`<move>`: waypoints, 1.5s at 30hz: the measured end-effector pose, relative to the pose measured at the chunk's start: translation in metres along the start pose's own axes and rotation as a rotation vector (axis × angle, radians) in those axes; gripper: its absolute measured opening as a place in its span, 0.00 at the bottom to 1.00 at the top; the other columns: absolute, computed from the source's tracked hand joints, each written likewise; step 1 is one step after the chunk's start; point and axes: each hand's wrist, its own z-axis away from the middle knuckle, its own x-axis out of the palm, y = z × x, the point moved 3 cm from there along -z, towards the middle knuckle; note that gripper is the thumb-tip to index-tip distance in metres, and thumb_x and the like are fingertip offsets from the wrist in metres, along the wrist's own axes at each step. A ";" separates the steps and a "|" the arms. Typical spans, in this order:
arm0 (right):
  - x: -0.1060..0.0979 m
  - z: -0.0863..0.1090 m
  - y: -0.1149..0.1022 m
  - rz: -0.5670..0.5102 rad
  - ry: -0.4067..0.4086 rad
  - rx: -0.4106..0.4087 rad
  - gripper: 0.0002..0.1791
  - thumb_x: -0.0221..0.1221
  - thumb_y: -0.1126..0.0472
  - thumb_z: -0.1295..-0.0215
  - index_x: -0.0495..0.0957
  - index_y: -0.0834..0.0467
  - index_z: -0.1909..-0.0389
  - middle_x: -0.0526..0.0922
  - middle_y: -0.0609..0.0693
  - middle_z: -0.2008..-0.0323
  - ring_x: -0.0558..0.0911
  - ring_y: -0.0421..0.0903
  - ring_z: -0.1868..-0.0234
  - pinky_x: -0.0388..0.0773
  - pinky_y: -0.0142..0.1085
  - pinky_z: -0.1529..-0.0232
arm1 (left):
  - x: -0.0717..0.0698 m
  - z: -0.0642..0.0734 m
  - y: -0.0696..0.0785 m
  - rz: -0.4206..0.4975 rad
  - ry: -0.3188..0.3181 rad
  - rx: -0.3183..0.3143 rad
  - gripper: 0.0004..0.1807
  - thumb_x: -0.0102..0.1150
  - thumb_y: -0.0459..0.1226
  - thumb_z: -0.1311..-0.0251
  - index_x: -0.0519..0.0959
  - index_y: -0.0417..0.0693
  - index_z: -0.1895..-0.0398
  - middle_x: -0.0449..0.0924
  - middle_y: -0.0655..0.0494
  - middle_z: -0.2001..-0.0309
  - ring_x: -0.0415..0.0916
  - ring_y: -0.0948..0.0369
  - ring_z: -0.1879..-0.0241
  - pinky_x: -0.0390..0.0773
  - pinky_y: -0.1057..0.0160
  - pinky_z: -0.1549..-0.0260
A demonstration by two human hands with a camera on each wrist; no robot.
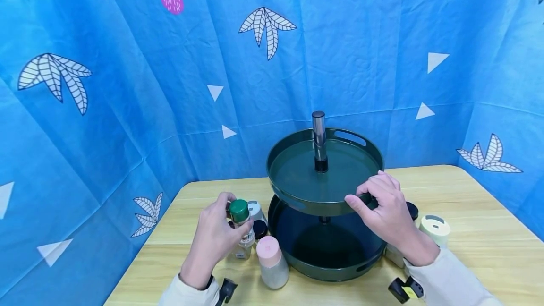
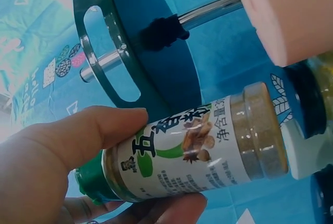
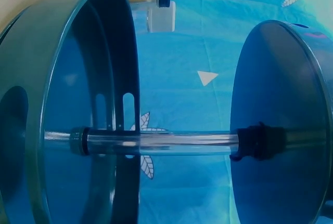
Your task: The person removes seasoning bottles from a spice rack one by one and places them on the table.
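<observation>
A spice jar with a green cap [image 1: 239,210] is gripped by my left hand [image 1: 212,230], thumb on one side and fingers on the other. In the left wrist view, brown powder shows inside the jar [image 2: 182,151], behind a white label with Chinese characters. Right of it stands a dark green two-tier tray rack, its upper tray [image 1: 293,174] and lower tray [image 1: 318,275] joined by a metal pole [image 1: 319,138]. My right hand [image 1: 384,207] holds the upper tray's front right rim, fingers curled over it. No items show on the upper tray; the lower one is partly hidden.
A pink-capped jar [image 1: 272,263] stands close to the lower tray's left front. Behind the held jar are a dark-lidded jar [image 1: 260,228] and a white-lidded one [image 1: 254,209]. Right of the rack stand a pale-lidded container [image 1: 435,228] and a black-lidded jar [image 1: 412,210], partly behind my arm.
</observation>
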 end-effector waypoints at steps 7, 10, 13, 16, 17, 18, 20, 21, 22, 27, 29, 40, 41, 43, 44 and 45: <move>-0.001 0.000 0.000 0.003 -0.002 0.010 0.26 0.52 0.35 0.34 0.74 0.52 0.78 0.76 0.43 0.75 0.74 0.46 0.68 0.59 0.66 0.41 | 0.005 0.004 -0.004 0.000 -0.017 -0.038 0.27 0.78 0.34 0.58 0.72 0.42 0.55 0.80 0.49 0.62 0.78 0.56 0.63 0.83 0.57 0.63; -0.001 0.000 -0.001 0.004 -0.004 0.013 0.26 0.53 0.35 0.34 0.74 0.53 0.78 0.76 0.43 0.75 0.74 0.46 0.68 0.59 0.66 0.41 | 0.007 0.006 -0.006 0.000 -0.022 -0.052 0.28 0.78 0.34 0.58 0.72 0.42 0.55 0.80 0.49 0.62 0.78 0.55 0.63 0.83 0.57 0.63; -0.001 0.000 -0.001 0.001 -0.007 0.018 0.26 0.53 0.35 0.34 0.75 0.53 0.77 0.76 0.43 0.75 0.74 0.46 0.68 0.59 0.66 0.40 | 0.008 0.008 -0.008 0.001 -0.028 -0.062 0.28 0.78 0.34 0.58 0.72 0.42 0.55 0.80 0.49 0.61 0.78 0.55 0.62 0.83 0.56 0.62; -0.001 0.000 -0.001 -0.002 -0.011 0.024 0.26 0.53 0.35 0.34 0.75 0.53 0.77 0.76 0.43 0.75 0.74 0.46 0.68 0.59 0.66 0.40 | 0.009 0.009 -0.010 0.001 -0.029 -0.064 0.28 0.78 0.34 0.59 0.72 0.42 0.55 0.79 0.50 0.61 0.78 0.56 0.62 0.83 0.56 0.61; -0.001 0.000 -0.001 -0.001 -0.012 0.025 0.26 0.53 0.35 0.34 0.75 0.54 0.77 0.76 0.43 0.75 0.74 0.46 0.68 0.59 0.66 0.40 | 0.009 0.010 -0.010 -0.003 -0.029 -0.059 0.28 0.78 0.34 0.59 0.72 0.42 0.55 0.79 0.50 0.62 0.78 0.56 0.62 0.83 0.56 0.61; -0.001 0.000 -0.001 0.000 -0.013 0.026 0.26 0.53 0.35 0.34 0.75 0.54 0.77 0.76 0.43 0.75 0.74 0.46 0.68 0.59 0.66 0.40 | 0.010 0.010 -0.010 -0.006 -0.027 -0.053 0.27 0.78 0.34 0.59 0.73 0.42 0.56 0.79 0.51 0.62 0.77 0.56 0.62 0.83 0.56 0.61; -0.001 0.000 -0.001 0.002 -0.014 0.028 0.26 0.53 0.35 0.34 0.74 0.53 0.77 0.76 0.43 0.75 0.74 0.46 0.68 0.59 0.66 0.40 | 0.010 0.011 -0.011 -0.012 -0.027 -0.042 0.27 0.78 0.34 0.59 0.73 0.41 0.57 0.78 0.51 0.63 0.77 0.56 0.63 0.82 0.56 0.61; -0.001 0.000 -0.001 0.004 -0.014 0.029 0.26 0.53 0.35 0.34 0.74 0.53 0.77 0.76 0.43 0.75 0.74 0.46 0.68 0.59 0.66 0.40 | 0.011 0.012 -0.012 -0.015 -0.028 -0.036 0.27 0.78 0.33 0.59 0.73 0.41 0.57 0.78 0.52 0.63 0.76 0.56 0.63 0.82 0.55 0.62; -0.001 0.000 -0.001 0.006 -0.015 0.029 0.26 0.53 0.35 0.34 0.74 0.54 0.77 0.76 0.43 0.75 0.74 0.46 0.68 0.58 0.66 0.40 | 0.012 0.012 -0.012 -0.017 -0.031 -0.038 0.26 0.78 0.33 0.60 0.73 0.42 0.57 0.77 0.52 0.63 0.76 0.56 0.63 0.82 0.55 0.61; -0.001 0.001 -0.001 0.004 -0.013 0.027 0.26 0.53 0.35 0.34 0.74 0.53 0.78 0.75 0.43 0.75 0.73 0.46 0.68 0.59 0.66 0.40 | 0.014 0.016 -0.015 -0.021 -0.041 -0.055 0.27 0.78 0.34 0.61 0.74 0.43 0.57 0.76 0.53 0.62 0.75 0.55 0.62 0.82 0.55 0.60; -0.001 0.001 -0.001 -0.001 -0.009 0.024 0.26 0.53 0.35 0.34 0.74 0.53 0.78 0.75 0.43 0.75 0.73 0.46 0.68 0.59 0.66 0.40 | 0.016 0.017 -0.016 -0.020 -0.043 -0.055 0.27 0.78 0.33 0.61 0.73 0.43 0.58 0.76 0.53 0.61 0.75 0.55 0.62 0.83 0.55 0.61; 0.001 0.001 0.000 0.000 -0.005 0.006 0.26 0.52 0.35 0.34 0.75 0.52 0.77 0.75 0.42 0.75 0.73 0.45 0.68 0.59 0.64 0.41 | 0.028 0.024 -0.025 -0.015 -0.090 -0.052 0.25 0.79 0.31 0.63 0.75 0.45 0.61 0.77 0.54 0.63 0.76 0.58 0.64 0.83 0.56 0.63; 0.001 0.001 0.000 0.001 -0.006 0.008 0.26 0.52 0.35 0.34 0.75 0.52 0.77 0.75 0.42 0.75 0.73 0.45 0.68 0.59 0.64 0.40 | 0.029 0.025 -0.026 -0.016 -0.094 -0.048 0.25 0.79 0.32 0.63 0.75 0.46 0.61 0.78 0.54 0.64 0.76 0.58 0.64 0.83 0.57 0.64; 0.000 0.001 -0.001 0.002 -0.008 0.010 0.26 0.52 0.35 0.34 0.75 0.52 0.77 0.75 0.42 0.75 0.73 0.45 0.68 0.59 0.64 0.40 | 0.031 0.025 -0.027 -0.020 -0.102 -0.053 0.24 0.80 0.32 0.63 0.75 0.47 0.62 0.78 0.55 0.64 0.76 0.58 0.64 0.83 0.57 0.64; 0.000 0.001 -0.001 0.002 -0.009 0.012 0.26 0.53 0.35 0.34 0.75 0.52 0.77 0.75 0.42 0.75 0.74 0.45 0.68 0.59 0.65 0.40 | 0.032 0.026 -0.028 -0.019 -0.109 -0.057 0.24 0.80 0.33 0.62 0.75 0.47 0.62 0.78 0.55 0.64 0.76 0.58 0.65 0.84 0.57 0.64; 0.000 0.001 -0.001 0.002 -0.008 0.012 0.26 0.53 0.35 0.34 0.74 0.52 0.77 0.75 0.42 0.75 0.73 0.45 0.68 0.59 0.65 0.40 | 0.033 0.027 -0.028 -0.020 -0.115 -0.061 0.24 0.80 0.33 0.62 0.75 0.47 0.62 0.79 0.54 0.64 0.77 0.58 0.64 0.84 0.57 0.64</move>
